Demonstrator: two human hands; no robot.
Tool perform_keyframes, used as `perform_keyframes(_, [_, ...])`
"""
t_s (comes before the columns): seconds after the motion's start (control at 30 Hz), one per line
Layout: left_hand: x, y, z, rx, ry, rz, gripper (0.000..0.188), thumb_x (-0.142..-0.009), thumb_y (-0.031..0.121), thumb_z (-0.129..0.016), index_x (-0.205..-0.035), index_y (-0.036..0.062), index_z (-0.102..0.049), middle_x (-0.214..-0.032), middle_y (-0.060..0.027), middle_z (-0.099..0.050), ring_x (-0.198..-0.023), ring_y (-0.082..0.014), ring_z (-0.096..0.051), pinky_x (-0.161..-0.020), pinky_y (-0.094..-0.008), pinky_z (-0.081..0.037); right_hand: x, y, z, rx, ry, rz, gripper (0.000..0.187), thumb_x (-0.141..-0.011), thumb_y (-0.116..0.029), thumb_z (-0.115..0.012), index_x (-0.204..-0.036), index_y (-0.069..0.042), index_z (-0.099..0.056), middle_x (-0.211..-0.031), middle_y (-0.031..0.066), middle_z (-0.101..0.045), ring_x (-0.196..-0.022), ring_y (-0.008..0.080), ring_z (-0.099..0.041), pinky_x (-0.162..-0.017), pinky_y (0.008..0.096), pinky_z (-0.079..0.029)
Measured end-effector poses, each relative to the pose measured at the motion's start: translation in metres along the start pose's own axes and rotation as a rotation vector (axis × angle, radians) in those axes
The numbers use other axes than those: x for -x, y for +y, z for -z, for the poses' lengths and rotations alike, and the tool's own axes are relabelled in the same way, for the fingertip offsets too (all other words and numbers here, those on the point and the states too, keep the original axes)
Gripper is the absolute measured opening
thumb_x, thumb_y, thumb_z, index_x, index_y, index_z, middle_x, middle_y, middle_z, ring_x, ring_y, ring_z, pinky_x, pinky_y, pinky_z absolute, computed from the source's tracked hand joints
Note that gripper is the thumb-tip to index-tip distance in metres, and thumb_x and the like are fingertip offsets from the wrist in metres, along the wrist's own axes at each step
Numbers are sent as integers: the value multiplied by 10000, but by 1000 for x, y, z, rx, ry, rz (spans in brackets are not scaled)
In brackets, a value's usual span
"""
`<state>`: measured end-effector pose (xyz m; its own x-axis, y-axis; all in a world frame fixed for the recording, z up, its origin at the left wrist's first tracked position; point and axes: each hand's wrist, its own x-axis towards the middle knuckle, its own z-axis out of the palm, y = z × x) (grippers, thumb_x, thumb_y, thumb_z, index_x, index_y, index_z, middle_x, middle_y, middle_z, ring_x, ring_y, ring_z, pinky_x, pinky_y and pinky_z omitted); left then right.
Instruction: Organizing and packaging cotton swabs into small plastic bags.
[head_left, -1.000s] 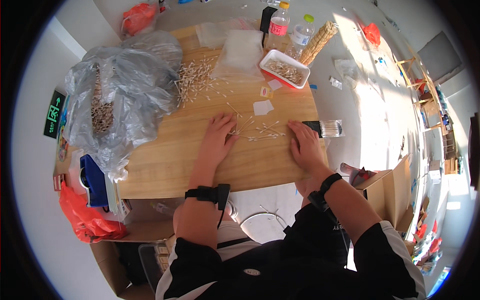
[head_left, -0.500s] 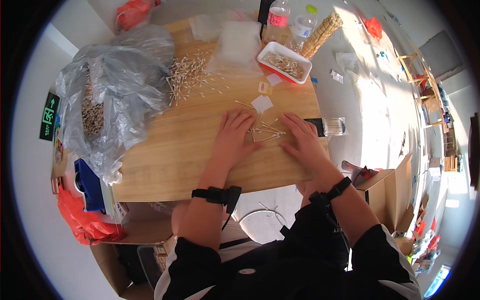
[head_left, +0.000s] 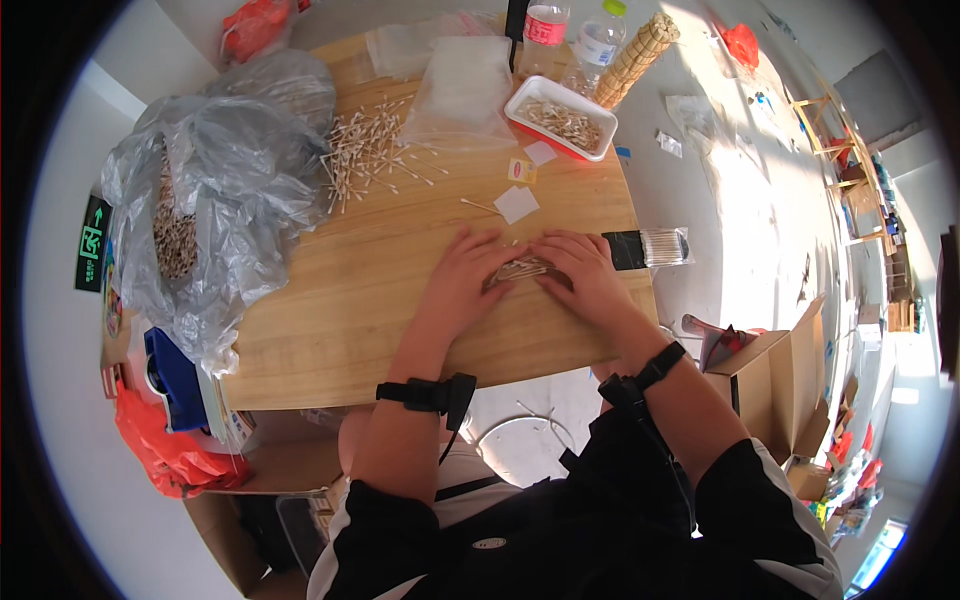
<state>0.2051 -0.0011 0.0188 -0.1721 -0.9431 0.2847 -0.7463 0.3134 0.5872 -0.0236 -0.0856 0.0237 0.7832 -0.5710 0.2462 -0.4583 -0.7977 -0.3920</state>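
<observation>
A small bunch of cotton swabs (head_left: pixel 522 267) lies on the wooden table (head_left: pixel 350 310) between my two hands. My left hand (head_left: pixel 464 276) rests at its left side, fingers stretched out and palm down. On the other side, my right hand (head_left: pixel 582 270) has its fingers extended over and against the bunch, covering part of it. A single swab (head_left: pixel 478 205) and a white paper square (head_left: pixel 517 205) lie just beyond. Farther back is a large loose heap of swabs (head_left: pixel 368 145). Beside my right hand, a clear packet of swabs (head_left: pixel 664 247) with a black end overhangs the table edge.
A grey plastic bag (head_left: pixel 240 150) full of swabs covers the table's left. At the back are clear plastic bags (head_left: pixel 462 85), a white tray (head_left: pixel 600 150) of swabs, two bottles (head_left: pixel 597 48) and a woven cylinder (head_left: pixel 637 62). An open cardboard box (head_left: pixel 770 380) stands right.
My right hand has moved left toward my left hand. The spread-out swabs between them are now pushed into a tighter bunch. The view has shifted slightly.
</observation>
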Motion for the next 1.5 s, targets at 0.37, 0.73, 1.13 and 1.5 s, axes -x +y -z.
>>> perform_keyframes(0.37, [16, -12, 19, 17, 151, 78, 457, -705, 152, -839, -1138, 93, -706, -1197, -61, -639, -1193, -307, -549, -1017, -429, -460, 12, -16, 8, 15, 154, -210, 374, -849, -218, -759, -1209, -151, -685, -1192, 11, -620, -1175, 246, -545, -997, 426, -387])
perform_keyframes(0.73, [19, -14, 15, 13, 127, 138, 281, -768, 166, -803, -1036, 129, -728, -1047, -32, -625, -1047, -285, -570, -928, -417, -437, 2, -32, -23, -54, 207, -187, 163, -839, -193, -760, -997, -168, -727, -1018, -4, -609, -1044, 236, -567, -900, 417, -408])
perform_keyframes(1.13, [19, -1, 4, 76, 113, 56, 492, -730, 163, -848, -1179, 60, -675, -1324, -99, -581, -1273, -332, -511, -1085, -447, -407, 27, -27, 0, -17, 245, -296, 263, -793, -195, -804, -1042, -155, -729, -1103, -2, -625, -1064, 234, -559, -931, 389, -396])
perform_keyframes(1.5, [15, 1, -19, 138, 91, 28, 386, -797, 77, -792, -1162, 41, -671, -1345, -138, -573, -1374, -361, -456, -1197, -486, -328, 13, -44, -19, -159, 252, -293, 207, -898, -136, -705, -1103, -108, -696, -1091, 62, -639, -1064, 264, -599, -942, 386, -437])
